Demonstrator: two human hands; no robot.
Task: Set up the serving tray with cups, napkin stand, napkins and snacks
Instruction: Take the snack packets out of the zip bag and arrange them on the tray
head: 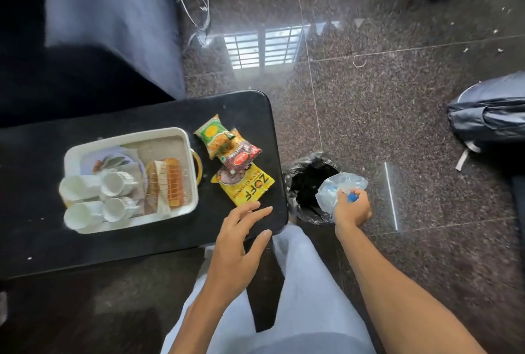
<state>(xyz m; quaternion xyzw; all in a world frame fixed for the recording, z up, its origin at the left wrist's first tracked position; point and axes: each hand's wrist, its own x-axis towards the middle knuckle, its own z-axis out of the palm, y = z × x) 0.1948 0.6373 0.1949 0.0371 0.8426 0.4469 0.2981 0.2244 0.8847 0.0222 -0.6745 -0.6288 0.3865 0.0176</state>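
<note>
Cups [93, 200], napkin stand [174, 183] and napkins [163, 203] lying in tray [187, 137] on bench [113, 248], snack packets [235, 160] beside it, not yet loaded; left grip [233, 242] released above bench edge, right grip [352, 208] grasping crumpled plastic bag [341, 186] over bin [304, 188].

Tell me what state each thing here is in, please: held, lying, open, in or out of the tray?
tray: on the black table, partly loaded
cups: four, lying on their sides in the tray
napkin stand: in the tray, beside the cups
snack packets: three, overlapping, on the table outside the tray
plastic bag: crumpled, held over the bin
bin: open, black liner
left hand: open, fingers spread, holds nothing
right hand: grips the plastic bag
</note>
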